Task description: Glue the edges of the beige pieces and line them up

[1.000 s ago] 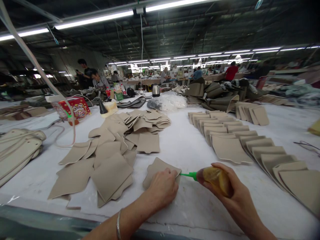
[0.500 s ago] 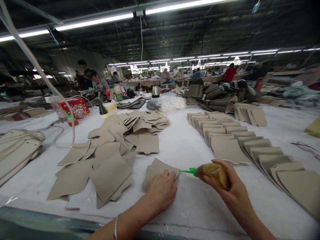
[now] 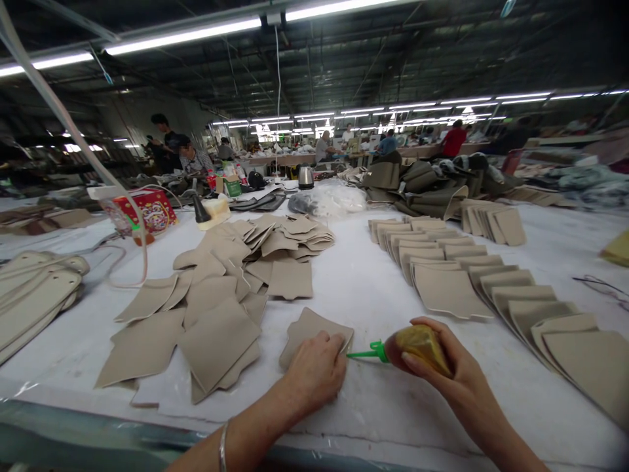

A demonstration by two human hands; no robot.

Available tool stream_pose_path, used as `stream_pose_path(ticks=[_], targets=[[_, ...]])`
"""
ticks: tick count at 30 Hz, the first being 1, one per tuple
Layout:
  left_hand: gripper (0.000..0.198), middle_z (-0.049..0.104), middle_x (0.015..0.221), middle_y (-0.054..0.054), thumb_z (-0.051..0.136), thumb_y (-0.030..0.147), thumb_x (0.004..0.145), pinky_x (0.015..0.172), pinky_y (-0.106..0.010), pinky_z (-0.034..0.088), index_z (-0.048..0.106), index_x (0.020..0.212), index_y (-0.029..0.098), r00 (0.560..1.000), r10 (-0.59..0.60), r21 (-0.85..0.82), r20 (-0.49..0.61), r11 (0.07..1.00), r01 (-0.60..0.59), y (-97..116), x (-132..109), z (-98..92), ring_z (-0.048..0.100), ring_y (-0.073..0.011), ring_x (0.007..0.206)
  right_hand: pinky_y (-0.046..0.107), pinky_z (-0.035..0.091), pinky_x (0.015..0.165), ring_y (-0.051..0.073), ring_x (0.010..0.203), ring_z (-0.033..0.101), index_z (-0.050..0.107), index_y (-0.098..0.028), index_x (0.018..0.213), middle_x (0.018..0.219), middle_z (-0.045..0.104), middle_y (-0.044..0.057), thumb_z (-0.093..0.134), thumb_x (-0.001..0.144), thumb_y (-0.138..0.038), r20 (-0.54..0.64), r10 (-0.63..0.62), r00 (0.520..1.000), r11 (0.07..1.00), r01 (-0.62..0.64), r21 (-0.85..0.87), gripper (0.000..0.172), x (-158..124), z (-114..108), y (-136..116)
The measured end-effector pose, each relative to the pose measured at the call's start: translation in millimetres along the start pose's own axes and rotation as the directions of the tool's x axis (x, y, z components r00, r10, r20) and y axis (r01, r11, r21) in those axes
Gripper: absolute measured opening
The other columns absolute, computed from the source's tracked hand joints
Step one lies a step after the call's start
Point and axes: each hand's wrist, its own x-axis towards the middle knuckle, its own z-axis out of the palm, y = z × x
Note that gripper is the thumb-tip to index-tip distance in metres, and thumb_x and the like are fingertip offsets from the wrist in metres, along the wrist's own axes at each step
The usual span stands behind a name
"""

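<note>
A beige leather-like panel (image 3: pixel 305 328) lies on the table in front of me. My left hand (image 3: pixel 319 364), fingers curled, grips the panel near its right edge; the fingertips partly hide it. In my right hand (image 3: pixel 455 367) is a glue bottle (image 3: pixel 415 347) of amber liquid, tilted almost level. Its thin green nozzle (image 3: pixel 366 352) points left, the tip at the panel's right edge beside my left fingers. Whether liquid is coming out is too small to see.
Left of my hands lies a loose heap of beige panels (image 3: pixel 219 341). Overlapping rows of similar panels (image 3: pixel 521 301) run along the right. Farther back are a red box (image 3: pixel 157 213), a kettle (image 3: pixel 305 177) and dark folded pieces (image 3: pixel 417 187). A pale cable (image 3: pixel 88 154) hangs at left.
The nozzle tip has moved down along the panel's right edge, nearer to me, and the bottle has shifted slightly left. My left hand stays on the panel almost unmoved.
</note>
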Motion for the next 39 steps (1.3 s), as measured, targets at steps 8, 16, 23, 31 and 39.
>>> stream_pose_path(ticks=[8,16,23,31,39], targets=[[0.037,0.063,0.103,-0.007,0.036,0.024,0.091,0.088,-0.034,0.046,0.058,0.121,0.022,1.0,-0.001,-0.054,0.005,0.999,0.001,-4,-1,0.3,0.06,-0.0239,0.097,0.03,0.051,0.076,0.025,0.087,0.062,0.052,-0.023,0.118,0.099,0.063,0.004,0.071,0.078,-0.049,0.029,0.017,0.999,0.999,-0.018,0.034,0.052,-8,1,-5],[0.038,0.062,0.107,-0.007,0.037,0.023,0.09,0.09,-0.031,0.045,0.057,0.122,0.022,1.0,-0.025,-0.065,0.007,0.998,0.026,-2,-1,0.0,0.06,-0.0223,0.099,0.029,0.051,0.075,0.025,0.087,0.063,0.053,-0.023,0.118,0.1,0.063,0.004,0.07,0.079,-0.046,0.067,0.025,0.997,0.998,-0.028,0.048,0.048,-19,1,-10],[0.037,0.062,0.11,-0.007,0.039,0.024,0.089,0.091,-0.032,0.045,0.057,0.121,0.022,1.0,-0.024,-0.074,0.013,0.997,0.025,-4,0,0.5,0.059,-0.0228,0.101,0.03,0.052,0.078,0.025,0.089,0.064,0.051,-0.024,0.121,0.103,0.063,0.004,0.069,0.08,-0.047,0.152,0.046,0.987,0.993,-0.062,0.1,0.05,-24,5,0],[0.036,0.062,0.107,-0.006,0.037,0.024,0.091,0.091,-0.032,0.045,0.057,0.121,0.022,1.0,-0.023,-0.065,0.015,0.998,0.024,-3,0,1.4,0.06,-0.0218,0.099,0.031,0.052,0.078,0.026,0.092,0.062,0.052,-0.024,0.118,0.108,0.061,0.006,0.071,0.078,-0.046,0.007,-0.024,1.0,0.999,0.024,0.022,0.049,-23,3,1],[0.038,0.063,0.106,-0.006,0.036,0.022,0.09,0.09,-0.034,0.046,0.058,0.121,0.022,1.0,-0.009,-0.078,0.009,0.997,0.01,-4,1,0.5,0.06,-0.0235,0.1,0.032,0.05,0.074,0.026,0.086,0.062,0.05,-0.024,0.12,0.1,0.061,0.004,0.071,0.078,-0.047,-0.012,0.017,1.0,0.997,-0.016,0.076,0.052,-10,3,13]])
